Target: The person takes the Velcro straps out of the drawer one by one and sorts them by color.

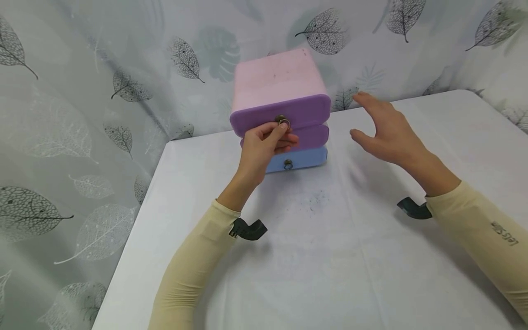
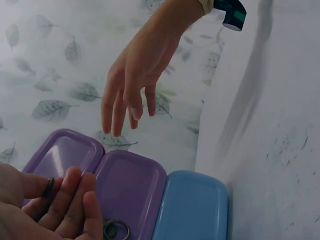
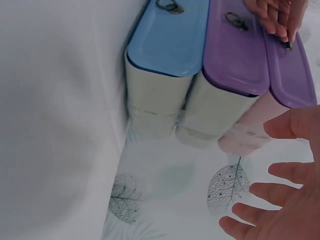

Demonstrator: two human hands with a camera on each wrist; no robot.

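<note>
A stack of three drawer boxes stands at the back of the table: a pink box (image 1: 276,71) with a purple top drawer front (image 1: 307,110), a second purple front (image 1: 314,136), and a blue front (image 1: 311,157) at the bottom. My left hand (image 1: 260,149) pinches the ring pull (image 1: 284,122) of the top drawer between thumb and index finger. Its other fingers extend in front of the middle drawer, whose ring (image 3: 236,21) shows in the right wrist view. To the right of the stack, my right hand (image 1: 389,130) hovers with fingers spread, holding nothing.
The boxes rest on a white-covered table (image 1: 313,275), with dark specks (image 1: 315,199) in front of them. Behind and to the left hangs a leaf-patterned curtain (image 1: 82,91). Another ring pull (image 1: 288,164) hangs on the blue drawer.
</note>
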